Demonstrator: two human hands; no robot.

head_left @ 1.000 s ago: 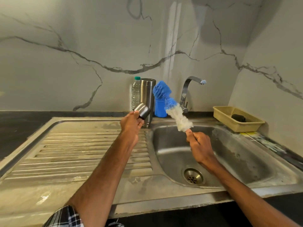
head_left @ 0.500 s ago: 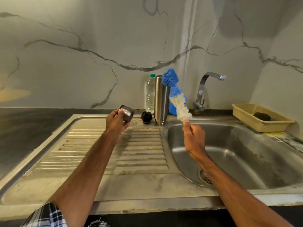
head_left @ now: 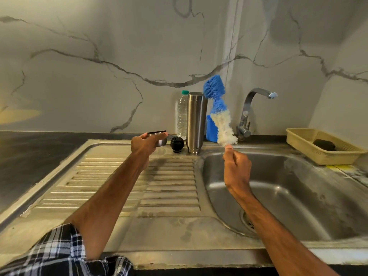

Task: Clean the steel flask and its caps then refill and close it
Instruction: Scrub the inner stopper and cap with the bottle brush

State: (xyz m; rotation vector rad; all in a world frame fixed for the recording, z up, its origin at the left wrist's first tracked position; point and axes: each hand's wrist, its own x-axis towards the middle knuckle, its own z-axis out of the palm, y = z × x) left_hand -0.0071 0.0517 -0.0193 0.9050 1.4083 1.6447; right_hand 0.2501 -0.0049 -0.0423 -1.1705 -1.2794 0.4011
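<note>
Standing on the back rim of the steel sink (head_left: 179,242), between ribbed drainboard (head_left: 169,186) and basin (head_left: 298,186), is one cylindrical brushed-steel flask (head_left: 196,122).

Two caps:
- One round black cap (head_left: 176,144) is sitting just left of the flask.
- One steel cap (head_left: 159,138) is being gripped by the left hand (head_left: 144,145), fingers curling round it.

One bottle brush (head_left: 219,114), blue bristles above white, is being held upright by the right hand (head_left: 236,168), fingers pinching its stem. It is partly hiding one blue tub (head_left: 210,130).

One clear plastic bottle (head_left: 182,116) is standing behind the flask. One curved tap (head_left: 251,108) is rising beyond the basin. One beige mesh basket (head_left: 310,154) is holding one dark scrubber (head_left: 324,145).
</note>
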